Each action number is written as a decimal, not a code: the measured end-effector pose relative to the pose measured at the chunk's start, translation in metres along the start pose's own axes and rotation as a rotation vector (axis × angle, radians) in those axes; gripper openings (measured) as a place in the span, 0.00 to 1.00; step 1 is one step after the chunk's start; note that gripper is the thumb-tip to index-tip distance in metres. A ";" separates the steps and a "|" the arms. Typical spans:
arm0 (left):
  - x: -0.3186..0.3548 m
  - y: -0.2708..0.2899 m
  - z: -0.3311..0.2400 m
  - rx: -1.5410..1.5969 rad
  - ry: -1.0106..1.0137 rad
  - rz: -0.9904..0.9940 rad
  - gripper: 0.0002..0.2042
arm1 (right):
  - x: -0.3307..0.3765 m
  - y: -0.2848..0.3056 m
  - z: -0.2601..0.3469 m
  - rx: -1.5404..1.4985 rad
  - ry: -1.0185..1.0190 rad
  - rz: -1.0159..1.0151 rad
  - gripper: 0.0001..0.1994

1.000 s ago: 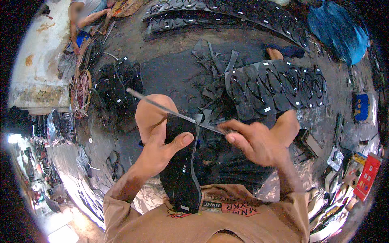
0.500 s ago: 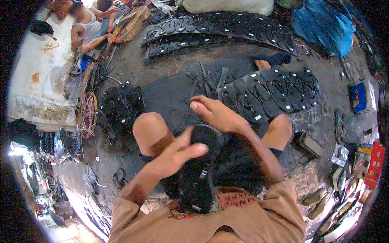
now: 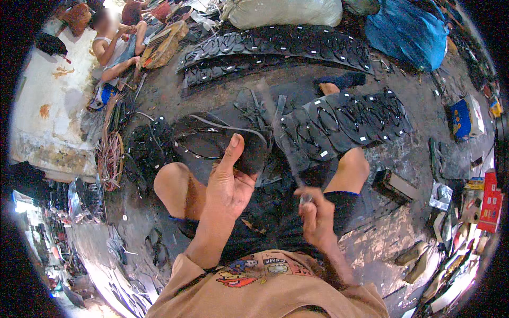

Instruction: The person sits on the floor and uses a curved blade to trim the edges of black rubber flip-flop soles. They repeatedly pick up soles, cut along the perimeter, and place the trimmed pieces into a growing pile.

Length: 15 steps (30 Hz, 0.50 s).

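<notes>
My left hand grips a black flip-flop by one end, the thumb lying over its sole. The flip-flop is raised above my left knee, and its glossy black strap shows towards the left. In front of my right thigh, my right hand is closed around a long thin tool. The tool points away from me and is smeared by motion, so its kind cannot be made out. Just beyond its shaft lies a sheet with rows of black flip-flops, some bearing small white labels.
More flip-flops fill long strips farther off. A black heap lies left of my knee. A brick-like block sits right of my right knee. A blue bag and a pale sack stand at the back. Another person sits far left.
The black flip-flop has gone from my lap to a raised spot farther out, now in my left hand. My right hand has drawn back towards me and now shows the thin tool.
</notes>
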<state>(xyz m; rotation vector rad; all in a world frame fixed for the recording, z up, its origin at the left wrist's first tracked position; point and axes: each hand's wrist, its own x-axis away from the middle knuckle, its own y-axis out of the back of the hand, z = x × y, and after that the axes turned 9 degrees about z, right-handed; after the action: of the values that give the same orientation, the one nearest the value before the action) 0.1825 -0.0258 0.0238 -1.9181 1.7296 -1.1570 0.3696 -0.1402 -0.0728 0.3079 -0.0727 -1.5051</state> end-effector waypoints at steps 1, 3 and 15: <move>0.004 -0.005 0.001 0.026 0.036 -0.005 0.13 | 0.016 -0.006 -0.001 0.044 -0.049 0.018 0.18; 0.004 -0.009 0.003 0.021 0.021 -0.024 0.12 | 0.044 -0.011 0.001 0.093 -0.167 0.065 0.18; 0.031 0.057 0.029 -0.231 0.077 -0.038 0.21 | -0.009 0.040 0.025 0.327 -0.310 0.384 0.16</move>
<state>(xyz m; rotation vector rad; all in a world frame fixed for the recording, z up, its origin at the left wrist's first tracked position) 0.1634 -0.0757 -0.0226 -2.0710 1.9508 -1.0991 0.4019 -0.1338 -0.0380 0.2988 -0.5974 -1.1432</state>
